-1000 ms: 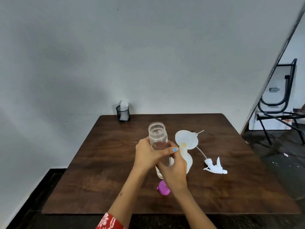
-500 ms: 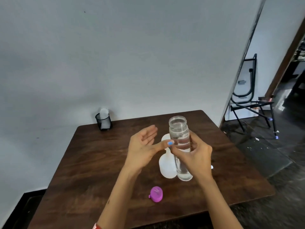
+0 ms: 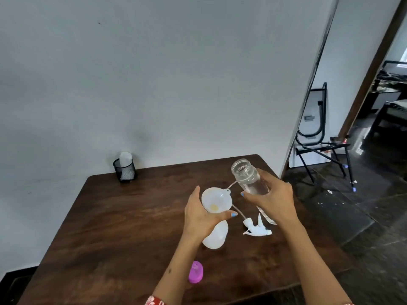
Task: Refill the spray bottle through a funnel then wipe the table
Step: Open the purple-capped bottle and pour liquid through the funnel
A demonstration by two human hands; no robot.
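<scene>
Funnel point(image 3: 217, 200) sitting in the white bottle point(image 3: 215, 235), steadied by left hand point(image 3: 201, 214) gripping around its neck. Jar point(image 3: 251, 183) just right of it, gripped in right hand point(image 3: 272, 200), mouth tipped toward funnel. Probably pouring leftward next.

Bench point(image 3: 114, 216), left half: open wood is offered, broken only by the mesh cup point(image 3: 124, 170) set at the far corner against the wall. Centre and right: passage is crowded by the white bottle with funnel point(image 3: 217, 200), the spray head point(image 3: 256, 228) with its tube, and the clear jar point(image 3: 251, 180). Near edge: a purple cap point(image 3: 195, 272) is lying apart.
</scene>
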